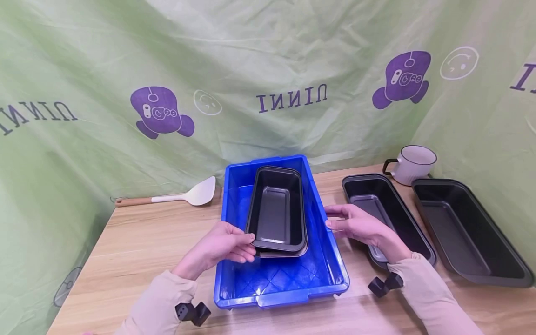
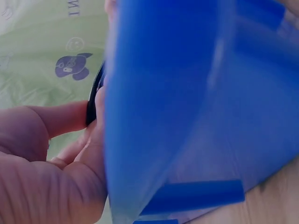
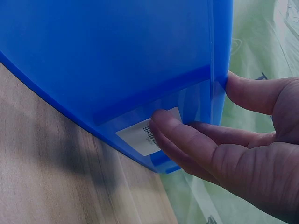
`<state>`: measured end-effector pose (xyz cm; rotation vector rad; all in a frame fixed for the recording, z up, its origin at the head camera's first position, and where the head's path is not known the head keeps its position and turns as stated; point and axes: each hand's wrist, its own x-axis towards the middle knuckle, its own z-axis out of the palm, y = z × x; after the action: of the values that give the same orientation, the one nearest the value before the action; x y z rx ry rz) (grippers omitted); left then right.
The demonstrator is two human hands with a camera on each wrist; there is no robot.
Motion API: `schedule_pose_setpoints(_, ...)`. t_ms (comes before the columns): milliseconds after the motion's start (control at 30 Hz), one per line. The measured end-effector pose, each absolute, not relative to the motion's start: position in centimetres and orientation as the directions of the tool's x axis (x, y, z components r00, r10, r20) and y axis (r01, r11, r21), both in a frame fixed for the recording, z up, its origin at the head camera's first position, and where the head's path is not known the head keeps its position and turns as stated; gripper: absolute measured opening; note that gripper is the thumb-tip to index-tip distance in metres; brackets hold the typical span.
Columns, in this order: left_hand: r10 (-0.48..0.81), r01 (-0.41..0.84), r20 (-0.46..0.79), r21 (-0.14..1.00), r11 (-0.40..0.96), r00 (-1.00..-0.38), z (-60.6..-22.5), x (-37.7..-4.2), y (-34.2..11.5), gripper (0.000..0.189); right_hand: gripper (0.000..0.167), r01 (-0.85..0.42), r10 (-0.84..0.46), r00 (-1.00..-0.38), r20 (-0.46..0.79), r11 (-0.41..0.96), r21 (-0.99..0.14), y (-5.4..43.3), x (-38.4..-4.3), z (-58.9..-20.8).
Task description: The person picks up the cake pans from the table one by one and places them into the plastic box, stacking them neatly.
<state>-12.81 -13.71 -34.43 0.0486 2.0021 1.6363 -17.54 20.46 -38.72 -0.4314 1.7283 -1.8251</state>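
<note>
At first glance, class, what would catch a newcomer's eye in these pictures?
The bright blue bin near the middle of the wooden table stands out first. At its left rim, the left hand pinches a dark baking pan. Behind, large purple figures dot the green backdrop.

Forward-down head view, close wrist views, shared blue bin (image 1: 284, 298)

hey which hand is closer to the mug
Right. The right hand, at the bin, is short of the mug and to its left; the left hand, pinching a pan, is much farther left.
</note>
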Motion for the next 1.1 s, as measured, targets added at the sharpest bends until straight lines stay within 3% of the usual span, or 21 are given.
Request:
schedule_pose_setpoints(533,0.241,-0.172,-0.408,0.750,0.638,-0.881,-34.4,-12.7,-11.7,0.027,0.062,0.187,-0.616,-0.773,-0.152,0.007,-0.982,20.5,-17.5,-38.8)
schedule_pose_setpoints(767,0.214,-0.138,-0.401,0.686,0.714,-0.891,-34.3,-12.5,-11.3,0.027,0.062,0.179,-0.618,-0.772,-0.148,0.012,-0.984,20.4,-17.6,-38.8)
schedule_pose_setpoints(1100,0.265,0.045,-0.230,0.670,0.741,-0.936,-32.7,-12.3,-12.7,0.032,0.064,0.175,-0.612,-0.776,-0.153,0.024,-0.984,20.4,-17.6,-38.7)
